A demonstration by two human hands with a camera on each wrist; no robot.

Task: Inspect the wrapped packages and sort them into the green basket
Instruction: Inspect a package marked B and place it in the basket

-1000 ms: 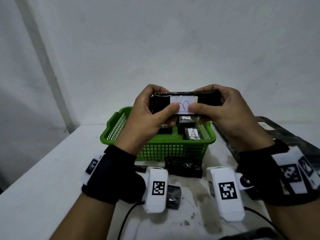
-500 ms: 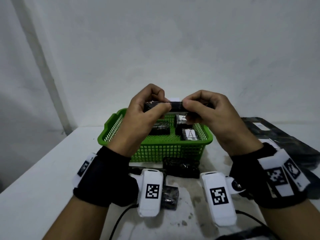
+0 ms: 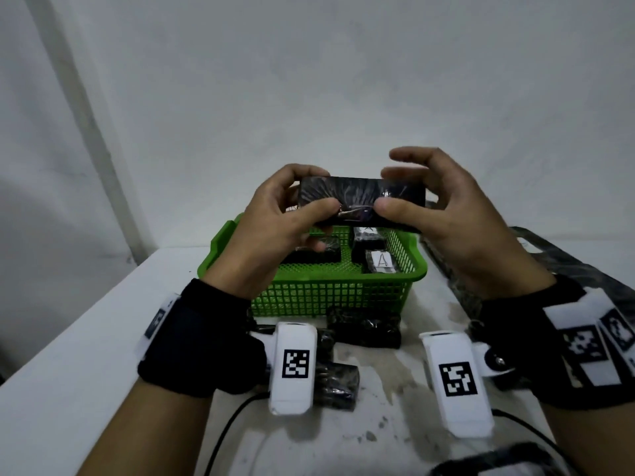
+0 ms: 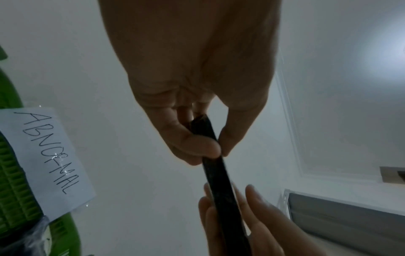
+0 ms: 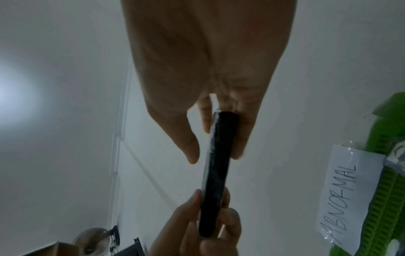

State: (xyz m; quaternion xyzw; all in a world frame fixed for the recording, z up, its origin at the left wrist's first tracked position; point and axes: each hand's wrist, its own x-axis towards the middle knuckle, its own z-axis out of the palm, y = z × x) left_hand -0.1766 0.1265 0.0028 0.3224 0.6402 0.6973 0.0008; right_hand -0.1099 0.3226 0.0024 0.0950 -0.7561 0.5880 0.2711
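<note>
Wrapped package (image 3: 360, 201) held up just above the green basket (image 3: 309, 297), both hands on it.

My left hand (image 3: 275, 218) pinched one end, thumb in front, fingers curled behind. My right hand (image 3: 446, 214) laid its thumb on the front, upper fingers spread and lifted clear. White table (image 3: 86, 355) under the basket, stained on its near side. Bare white wall (image 3: 343, 80) behind the basket. A paper label (image 4: 48, 161) on the basket read ABNORMAL.

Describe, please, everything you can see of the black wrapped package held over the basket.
The flat, oblong black package, wrapped in crinkled clear film, is held level above the green basket. The left hand pinches its left end, thumb in front; the right hand rests its thumb on the front, fingers loose. No label shows on the near face.
</note>
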